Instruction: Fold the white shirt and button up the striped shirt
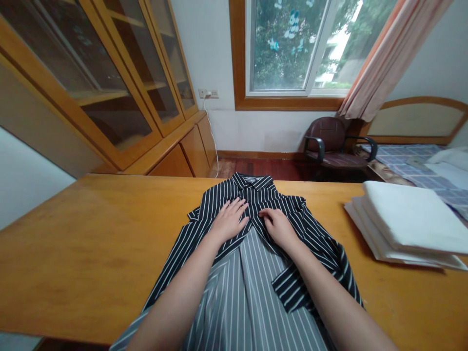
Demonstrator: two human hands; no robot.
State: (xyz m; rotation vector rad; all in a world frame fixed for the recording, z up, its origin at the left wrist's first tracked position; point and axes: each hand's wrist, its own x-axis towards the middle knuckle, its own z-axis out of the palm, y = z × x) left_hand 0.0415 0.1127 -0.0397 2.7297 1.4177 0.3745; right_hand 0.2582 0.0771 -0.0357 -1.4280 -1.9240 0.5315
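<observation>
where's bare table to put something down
Widest bare patch: the table left of the shirt, out to its edge. A narrower strip lies between shirt and white stack. The middle is crowded: left hand and right hand rest on the shirt.

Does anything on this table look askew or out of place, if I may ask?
Nothing is spilled or damaged. The striped shirt under the left hand and right hand lies lopsided: one sleeve bunches diagonally.

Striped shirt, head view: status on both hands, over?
Left hand flat, open on striped shirt below collar. Right hand beside it, fingers curled on fabric, grip unclear. Shirt spread on wooden table. White folded stack at right, apart.
</observation>
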